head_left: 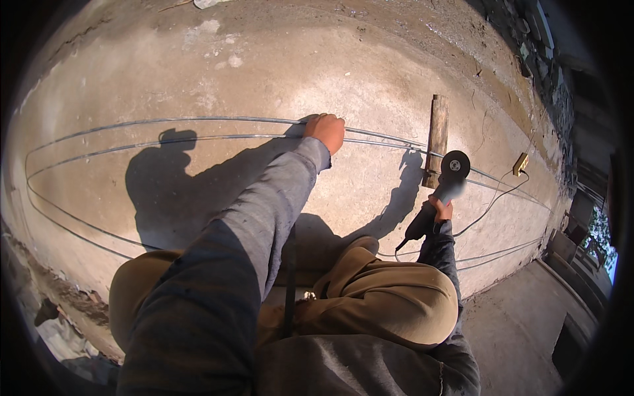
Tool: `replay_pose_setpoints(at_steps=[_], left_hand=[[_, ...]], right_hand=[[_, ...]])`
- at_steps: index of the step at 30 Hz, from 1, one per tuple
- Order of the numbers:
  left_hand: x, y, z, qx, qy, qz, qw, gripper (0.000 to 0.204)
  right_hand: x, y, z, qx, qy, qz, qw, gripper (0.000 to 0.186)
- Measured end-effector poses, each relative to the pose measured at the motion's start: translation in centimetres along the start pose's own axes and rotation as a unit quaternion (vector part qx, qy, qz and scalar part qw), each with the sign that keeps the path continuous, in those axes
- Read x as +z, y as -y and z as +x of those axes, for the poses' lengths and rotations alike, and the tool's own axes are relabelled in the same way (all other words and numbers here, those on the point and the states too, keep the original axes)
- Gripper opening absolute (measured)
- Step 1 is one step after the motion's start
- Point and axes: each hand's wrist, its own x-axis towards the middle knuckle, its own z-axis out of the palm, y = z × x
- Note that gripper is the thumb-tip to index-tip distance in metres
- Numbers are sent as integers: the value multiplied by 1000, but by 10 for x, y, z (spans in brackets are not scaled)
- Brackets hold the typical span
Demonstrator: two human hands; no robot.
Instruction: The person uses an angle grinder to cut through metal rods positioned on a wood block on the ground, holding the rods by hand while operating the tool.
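My left hand (323, 131) is closed on thin metal rods (218, 136) that run in long bent loops across the concrete surface (251, 86). In my right hand (441, 208) is an angle grinder (420, 224) with a black disc (454, 165) on its head. The disc is over the rods, beside a short wooden piece (438, 122) lying crosswise beneath them. I cannot tell whether the disc touches the metal. A black cord runs from the grinder's rear.
A yellow power socket (520, 164) with cords lies right of the wood. My bent knees (389, 297) are below my hands. Rubble (541, 46) lines the upper right edge, and debris (53, 317) lies at lower left. A concrete ledge (561, 277) is at right.
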Motion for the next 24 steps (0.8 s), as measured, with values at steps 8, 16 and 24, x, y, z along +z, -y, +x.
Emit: replay_pose_setpoints(at_steps=[8, 16, 24], left_hand=[[10, -52, -22, 125, 66, -47, 989, 19], [69, -114, -118, 267, 286, -172, 904, 38], [66, -124, -118, 273, 121, -190, 935, 18]], right_hand=[[36, 22, -46, 48, 89, 167, 981, 44], [82, 61, -71, 40, 176, 343, 922, 49], [88, 68, -69, 64, 195, 409, 889, 49]])
